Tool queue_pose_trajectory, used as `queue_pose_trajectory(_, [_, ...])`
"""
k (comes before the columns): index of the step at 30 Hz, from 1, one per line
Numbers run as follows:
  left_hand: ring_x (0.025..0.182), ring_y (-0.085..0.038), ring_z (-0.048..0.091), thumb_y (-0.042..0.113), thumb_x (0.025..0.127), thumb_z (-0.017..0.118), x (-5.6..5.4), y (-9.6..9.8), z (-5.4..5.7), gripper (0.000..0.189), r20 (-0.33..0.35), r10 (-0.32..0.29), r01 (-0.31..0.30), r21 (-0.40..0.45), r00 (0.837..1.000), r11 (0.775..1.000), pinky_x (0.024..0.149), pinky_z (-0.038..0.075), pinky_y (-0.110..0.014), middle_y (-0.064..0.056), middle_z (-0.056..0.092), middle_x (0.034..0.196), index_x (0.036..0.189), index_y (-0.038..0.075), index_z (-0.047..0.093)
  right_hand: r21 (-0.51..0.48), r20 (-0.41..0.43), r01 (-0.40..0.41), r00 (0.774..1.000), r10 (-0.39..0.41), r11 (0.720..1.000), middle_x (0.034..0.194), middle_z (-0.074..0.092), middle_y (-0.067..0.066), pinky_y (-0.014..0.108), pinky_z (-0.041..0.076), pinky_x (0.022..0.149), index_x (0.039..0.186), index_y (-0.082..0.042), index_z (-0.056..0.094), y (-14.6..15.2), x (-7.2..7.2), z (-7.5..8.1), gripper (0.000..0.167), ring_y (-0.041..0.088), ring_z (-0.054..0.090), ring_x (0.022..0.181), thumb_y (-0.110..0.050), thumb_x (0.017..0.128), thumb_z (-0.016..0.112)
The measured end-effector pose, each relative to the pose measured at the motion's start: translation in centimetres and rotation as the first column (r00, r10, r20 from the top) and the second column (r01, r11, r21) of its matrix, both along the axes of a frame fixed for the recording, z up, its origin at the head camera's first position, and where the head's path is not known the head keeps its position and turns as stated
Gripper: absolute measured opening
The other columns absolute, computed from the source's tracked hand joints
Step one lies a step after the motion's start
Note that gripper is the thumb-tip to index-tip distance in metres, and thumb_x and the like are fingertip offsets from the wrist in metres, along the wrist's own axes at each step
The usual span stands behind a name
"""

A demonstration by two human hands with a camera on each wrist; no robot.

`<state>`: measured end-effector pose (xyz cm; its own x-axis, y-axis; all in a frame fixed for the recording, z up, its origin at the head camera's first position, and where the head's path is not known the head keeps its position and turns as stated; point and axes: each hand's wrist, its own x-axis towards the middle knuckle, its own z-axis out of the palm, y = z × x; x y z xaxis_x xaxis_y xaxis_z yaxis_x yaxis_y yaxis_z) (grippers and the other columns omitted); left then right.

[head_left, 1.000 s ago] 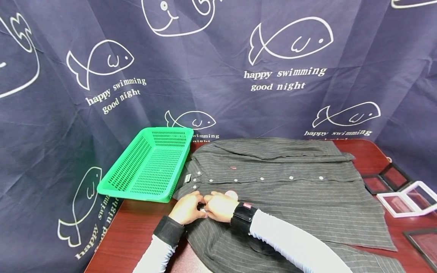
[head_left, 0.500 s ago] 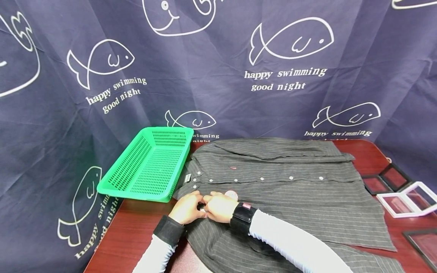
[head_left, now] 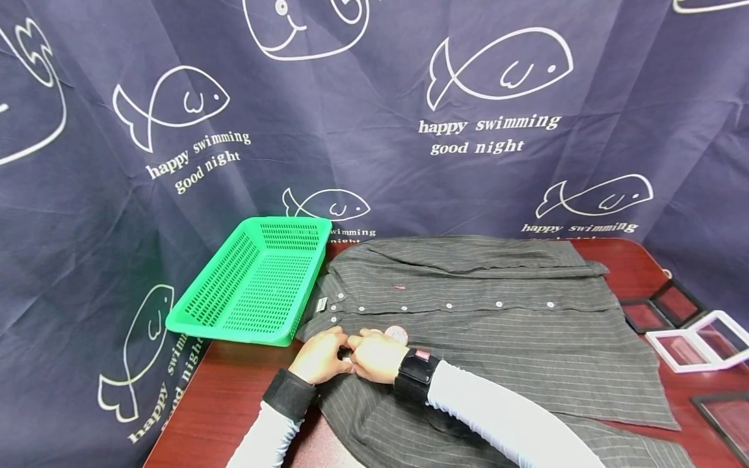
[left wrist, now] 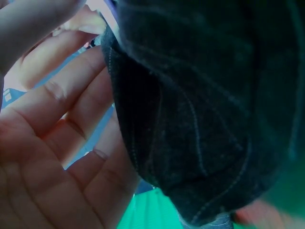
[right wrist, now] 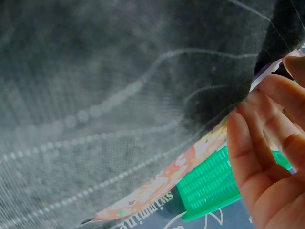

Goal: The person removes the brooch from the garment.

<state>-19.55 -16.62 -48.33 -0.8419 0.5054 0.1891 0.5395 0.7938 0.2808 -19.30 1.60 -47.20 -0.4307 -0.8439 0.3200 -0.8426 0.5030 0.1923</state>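
A dark grey pinstriped shirt lies spread on the table, collar towards the left, with a row of white buttons. My left hand and right hand meet over it just below the collar. Between their thumbs and fingertips they pinch a small thin thing with a white and purple edge; its kind I cannot tell. Dark striped cloth hides much of it in both wrist views. Beside my right knuckles lies a round pale pink disc. An orange-pink patterned surface runs along the cloth near my right fingertips.
A green perforated basket stands at the table's left, close to the collar. On the right edge are a black hinged frame, a white hinged frame and a dark flat frame. A fish-printed curtain hangs behind.
Both hands keep nearly the same place, still pinching together. The pink disc beside the right hand shows slightly more of its face. The shirt and basket have not moved.
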Motion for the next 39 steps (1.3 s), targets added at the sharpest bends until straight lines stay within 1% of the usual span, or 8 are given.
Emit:
queue_pose_trajectory(3, [0.071, -0.015, 0.058, 0.025, 0.059, 0.089, 0.0, 0.0, 0.1, 0.033, 0.002, 0.004, -0.004, 0.000, 1.000, 1.000, 0.065, 0.048, -0.028, 0.004, 0.055, 0.076, 0.085, 0.016, 0.072, -0.002, -0.012, 0.005, 1.000, -0.005, 1.000, 0.088, 0.062, -0.007, 0.027, 0.047, 0.066, 0.073, -0.021, 0.072, 0.0, 0.1, 0.0, 0.013, 0.016, 0.054, 0.074, -0.032, 0.080, 0.073])
queue_pose_trajectory(10, [0.069, -0.014, 0.056, 0.025, 0.058, 0.089, 0.0, 0.0, 0.1, 0.032, -0.001, 0.003, -0.003, 0.006, 1.000, 1.000, 0.064, 0.047, -0.028, 0.003, 0.055, 0.075, 0.082, 0.015, 0.071, -0.008, -0.002, 0.012, 1.000, -0.012, 1.000, 0.089, 0.063, -0.007, 0.027, 0.047, 0.067, 0.073, -0.021, 0.073, -0.1, 0.0, -0.4, 0.014, 0.016, 0.056, 0.075, -0.033, 0.080, 0.073])
queue_pose_trajectory(13, [0.070, -0.013, 0.057, 0.025, 0.058, 0.089, 0.0, 0.0, 0.1, 0.033, -0.003, 0.004, -0.004, 0.001, 1.000, 1.000, 0.065, 0.047, -0.027, 0.004, 0.055, 0.076, 0.083, 0.015, 0.071, -0.012, -0.009, 0.011, 1.000, -0.011, 1.000, 0.089, 0.063, -0.007, 0.028, 0.049, 0.070, 0.072, -0.021, 0.073, 0.0, -0.1, -0.5, 0.014, 0.016, 0.057, 0.076, -0.033, 0.080, 0.073])
queue_pose_trajectory(19, [0.072, -0.014, 0.059, 0.025, 0.058, 0.089, 0.0, -0.1, 0.0, 0.034, 0.000, 0.001, -0.001, 0.003, 1.000, 1.000, 0.067, 0.048, -0.028, 0.004, 0.057, 0.078, 0.086, 0.015, 0.072, -0.035, -0.028, -0.039, 0.999, 0.038, 0.999, 0.085, 0.062, -0.006, 0.027, 0.048, 0.073, 0.072, -0.020, 0.073, 0.1, -0.4, -0.6, 0.013, 0.016, 0.054, 0.071, -0.031, 0.080, 0.073])
queue_pose_trajectory(24, [0.074, -0.015, 0.060, 0.025, 0.059, 0.089, -0.1, -0.1, -0.1, 0.034, 0.004, -0.005, 0.005, 0.008, 1.000, 1.000, 0.068, 0.049, -0.028, 0.004, 0.059, 0.079, 0.087, 0.016, 0.072, -0.070, -0.024, -0.096, 0.995, 0.095, 0.993, 0.081, 0.060, -0.005, 0.026, 0.044, 0.069, 0.068, -0.019, 0.071, 0.2, -0.8, -0.7, 0.015, 0.014, 0.052, 0.068, -0.029, 0.080, 0.074])
queue_pose_trajectory(27, [0.076, -0.015, 0.061, 0.027, 0.060, 0.089, -0.1, -0.1, -0.1, 0.034, 0.004, -0.008, 0.008, 0.008, 1.000, 1.000, 0.069, 0.050, -0.028, 0.004, 0.059, 0.080, 0.088, 0.016, 0.073, -0.078, -0.016, -0.116, 0.993, 0.115, 0.990, 0.077, 0.059, -0.005, 0.026, 0.041, 0.066, 0.068, -0.020, 0.071, 0.2, -0.9, -0.5, 0.015, 0.014, 0.051, 0.065, -0.030, 0.080, 0.075])
queue_pose_trajectory(34, [0.078, -0.015, 0.062, 0.027, 0.061, 0.090, -0.2, -0.2, -0.2, 0.035, 0.008, -0.014, 0.014, 0.012, 1.000, 1.000, 0.072, 0.051, -0.029, 0.004, 0.060, 0.082, 0.090, 0.015, 0.073, -0.057, 0.013, -0.104, 0.994, 0.105, 0.993, 0.075, 0.058, -0.006, 0.024, 0.036, 0.062, 0.076, -0.021, 0.075, 0.2, -0.9, -0.2, 0.009, 0.013, 0.050, 0.063, -0.029, 0.080, 0.075])
queue_pose_trajectory(39, [0.080, -0.014, 0.062, 0.028, 0.062, 0.090, -0.2, -0.3, -0.4, 0.035, 0.016, -0.015, 0.015, 0.010, 1.000, 1.000, 0.073, 0.051, -0.028, 0.005, 0.059, 0.082, 0.090, 0.015, 0.073, -0.054, 0.043, -0.091, 0.995, 0.094, 0.994, 0.076, 0.059, -0.006, 0.023, 0.037, 0.064, 0.077, -0.020, 0.076, 0.2, -0.9, -0.1, 0.010, 0.012, 0.052, 0.065, -0.029, 0.081, 0.075])
